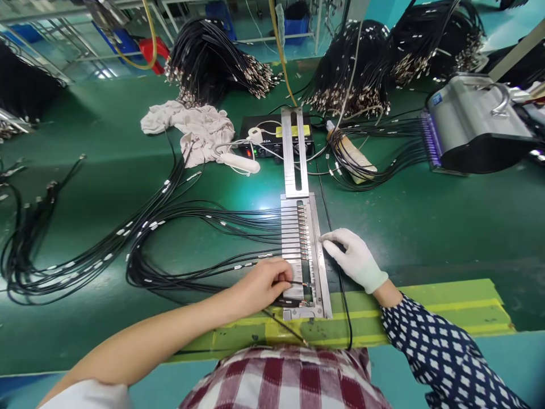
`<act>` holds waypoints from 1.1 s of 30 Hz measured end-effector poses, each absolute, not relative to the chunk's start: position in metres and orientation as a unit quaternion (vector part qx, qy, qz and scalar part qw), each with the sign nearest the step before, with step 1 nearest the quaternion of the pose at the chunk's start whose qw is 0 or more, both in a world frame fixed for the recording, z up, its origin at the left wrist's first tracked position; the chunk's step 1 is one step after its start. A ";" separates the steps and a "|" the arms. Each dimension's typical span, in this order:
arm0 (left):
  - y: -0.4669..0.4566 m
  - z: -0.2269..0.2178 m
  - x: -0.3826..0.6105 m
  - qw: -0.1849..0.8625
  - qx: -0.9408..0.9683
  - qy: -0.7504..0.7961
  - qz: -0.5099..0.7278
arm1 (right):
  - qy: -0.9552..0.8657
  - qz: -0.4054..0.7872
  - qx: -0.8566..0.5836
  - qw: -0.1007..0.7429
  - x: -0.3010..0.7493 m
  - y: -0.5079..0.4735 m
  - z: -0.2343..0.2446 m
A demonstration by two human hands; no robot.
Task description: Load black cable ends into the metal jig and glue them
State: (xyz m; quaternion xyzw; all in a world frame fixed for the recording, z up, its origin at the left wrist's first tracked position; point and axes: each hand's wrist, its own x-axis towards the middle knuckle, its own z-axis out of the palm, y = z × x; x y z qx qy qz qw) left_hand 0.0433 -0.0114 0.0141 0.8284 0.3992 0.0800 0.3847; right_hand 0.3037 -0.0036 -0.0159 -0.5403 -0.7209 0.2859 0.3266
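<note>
My left hand [261, 284], bare, pinches a black cable [294, 282] by its end over the lower part of a slotted metal fixture [321, 272]. Several more black cables [247, 218] lie side by side in the fixture's upper slots, their metal tips in a row along its inner opening. From there they loop off to the left. My right hand [355, 258], in a white glove, has thumb and fingertips closed at the fixture's right rail. A loose cable [283, 324] lies below my left hand, its tip toward me.
Behind the fixture stand a black control box [251, 128] and a crumpled white cloth [206, 130]. At the right, a grey lamp-like machine [477, 122] glows purple over cables. Bundles of black cables [213, 62] lie along the back of the green table [395, 216].
</note>
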 end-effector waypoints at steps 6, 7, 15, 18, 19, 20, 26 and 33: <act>-0.008 0.001 0.045 0.195 0.900 0.376 0.103 | -0.723 0.283 -0.539 0.325 0.303 -0.003 -0.016; -0.007 0.000 0.046 0.187 0.906 0.368 0.094 | -0.724 0.283 -0.539 0.324 0.303 -0.003 -0.015; -0.001 0.002 0.048 0.180 0.922 0.333 0.079 | -0.723 0.281 -0.541 0.326 0.303 -0.003 -0.016; 0.000 0.000 0.047 0.176 0.926 0.323 0.088 | -0.724 0.280 -0.539 0.327 0.303 -0.003 -0.017; 0.000 0.000 0.047 0.176 0.926 0.320 0.092 | -0.724 0.280 -0.539 0.327 0.303 -0.003 -0.017; 0.000 -0.001 0.047 0.175 0.926 0.319 0.097 | -0.723 0.280 -0.539 0.328 0.303 -0.003 -0.017; 0.000 -0.004 0.048 0.190 0.919 0.319 0.131 | -0.723 0.278 -0.541 0.328 0.303 -0.003 -0.017; -0.018 -0.011 0.038 0.096 0.941 0.311 0.090 | -0.720 0.289 -0.539 0.326 0.303 -0.003 -0.016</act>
